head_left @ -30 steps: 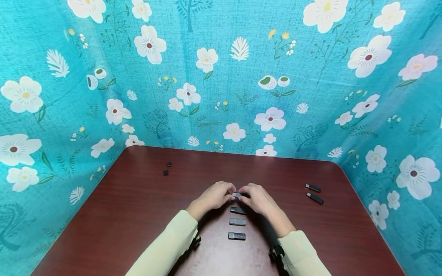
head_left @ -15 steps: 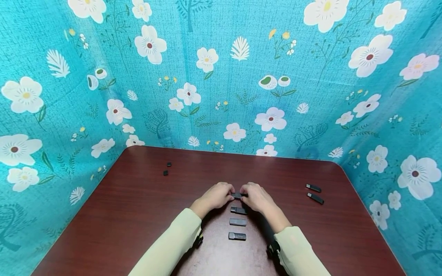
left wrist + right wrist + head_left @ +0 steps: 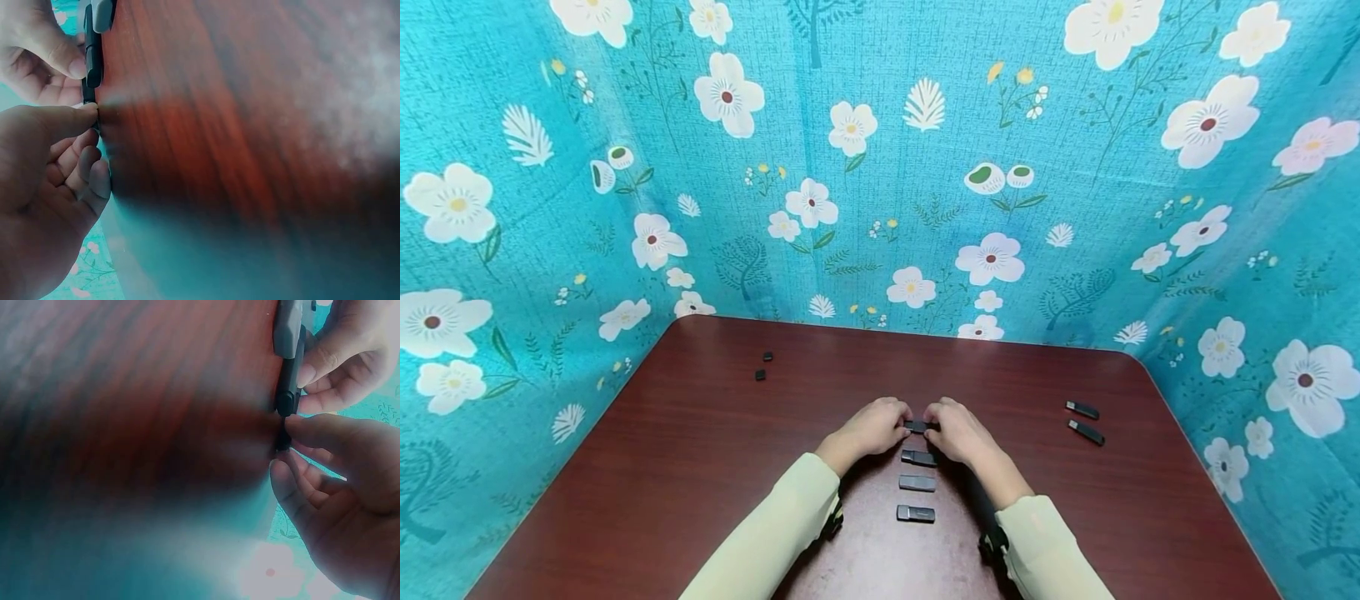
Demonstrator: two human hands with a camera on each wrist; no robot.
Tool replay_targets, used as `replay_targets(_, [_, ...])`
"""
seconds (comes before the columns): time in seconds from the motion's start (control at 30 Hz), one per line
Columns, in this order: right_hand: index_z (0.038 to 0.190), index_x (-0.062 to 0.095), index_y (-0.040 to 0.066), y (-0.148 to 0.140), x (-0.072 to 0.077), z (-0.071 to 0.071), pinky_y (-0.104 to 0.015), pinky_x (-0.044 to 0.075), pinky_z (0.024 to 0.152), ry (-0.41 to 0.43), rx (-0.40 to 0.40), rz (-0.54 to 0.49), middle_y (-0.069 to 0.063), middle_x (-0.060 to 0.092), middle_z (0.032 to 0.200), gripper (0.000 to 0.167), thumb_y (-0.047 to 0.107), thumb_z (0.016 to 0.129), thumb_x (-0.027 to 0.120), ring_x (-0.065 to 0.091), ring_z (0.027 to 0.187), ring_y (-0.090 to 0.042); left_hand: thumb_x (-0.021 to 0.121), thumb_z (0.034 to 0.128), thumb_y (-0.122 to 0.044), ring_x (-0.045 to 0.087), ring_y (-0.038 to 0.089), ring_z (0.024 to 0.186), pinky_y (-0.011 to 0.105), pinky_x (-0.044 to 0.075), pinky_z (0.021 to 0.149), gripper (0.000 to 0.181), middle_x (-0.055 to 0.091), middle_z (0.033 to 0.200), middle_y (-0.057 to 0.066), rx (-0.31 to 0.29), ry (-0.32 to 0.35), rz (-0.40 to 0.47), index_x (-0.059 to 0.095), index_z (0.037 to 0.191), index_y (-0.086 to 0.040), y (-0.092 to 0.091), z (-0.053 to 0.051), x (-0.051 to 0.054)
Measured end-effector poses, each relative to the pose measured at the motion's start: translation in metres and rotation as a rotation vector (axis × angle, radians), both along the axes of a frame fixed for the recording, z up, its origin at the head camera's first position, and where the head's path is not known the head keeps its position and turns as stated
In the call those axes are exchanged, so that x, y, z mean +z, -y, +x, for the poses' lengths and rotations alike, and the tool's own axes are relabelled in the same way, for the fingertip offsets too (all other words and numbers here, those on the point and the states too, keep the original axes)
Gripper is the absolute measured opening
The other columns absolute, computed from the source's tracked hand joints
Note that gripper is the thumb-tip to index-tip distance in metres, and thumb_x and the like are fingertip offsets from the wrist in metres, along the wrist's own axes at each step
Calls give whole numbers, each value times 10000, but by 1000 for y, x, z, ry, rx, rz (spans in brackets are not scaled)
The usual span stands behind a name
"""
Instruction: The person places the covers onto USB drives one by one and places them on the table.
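Observation:
Both hands meet over the middle of the table at a dark USB flash drive (image 3: 915, 427), which lies crosswise between them. My left hand (image 3: 875, 425) pinches its left end between thumb and fingers, and my right hand (image 3: 957, 428) pinches the right end. Fingertips hide both ends; only its dark middle shows in the head view. Just nearer to me, a black flash drive (image 3: 918, 457), a grey one (image 3: 917, 482) and another black one (image 3: 916, 513) form a column. In the wrist views, the thumbs press from the near side.
Two uncapped black flash drives (image 3: 1082, 410) (image 3: 1086, 432) with metal plugs showing lie at the table's right. Two small black caps (image 3: 767, 357) (image 3: 760, 375) are at the back left. A blue flowered cloth (image 3: 850, 233) hangs behind the dark red table (image 3: 700, 467).
A second ago a light metal plug showed between my fingers; now that part of the flash drive looks dark. My hands have barely shifted. The other drives and caps stay put.

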State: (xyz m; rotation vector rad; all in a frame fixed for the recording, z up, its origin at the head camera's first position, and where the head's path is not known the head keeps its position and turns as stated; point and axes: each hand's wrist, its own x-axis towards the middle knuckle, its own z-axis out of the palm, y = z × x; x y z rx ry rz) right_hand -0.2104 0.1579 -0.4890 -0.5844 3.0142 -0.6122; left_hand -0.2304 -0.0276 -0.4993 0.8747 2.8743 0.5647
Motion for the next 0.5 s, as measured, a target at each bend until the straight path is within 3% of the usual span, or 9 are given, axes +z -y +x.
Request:
replay_targets(0.2, [1079,705,82,-8,5,4,-438,544,844,40,-50,-20,-63,629,1003,198,122,893,759,630,938,-228,674,978,-220,592,127,951,298,505,867,207,634,978,-20,2,20,15,667,1159,-119,7,0,2])
replay_targets(0.37, [1112,705,90,-23,12,8,-464,547,873,62,-113,-23,-75,649,1071,201,158,925,731,639,1002,-252,649,996,-223,563,197,1137,370,483,978,217,642,1117,10,87,-8,14,659,1190,-127,29,-3,9])
replay_targets(0.5, [1123,700,87,-39,16,11,-479,548,879,59,-133,-16,-83,657,1088,204,164,935,717,638,1013,-258,656,991,-210,550,225,1143,388,488,974,228,637,1164,40,154,-56,7,667,1195,-107,52,-9,14])
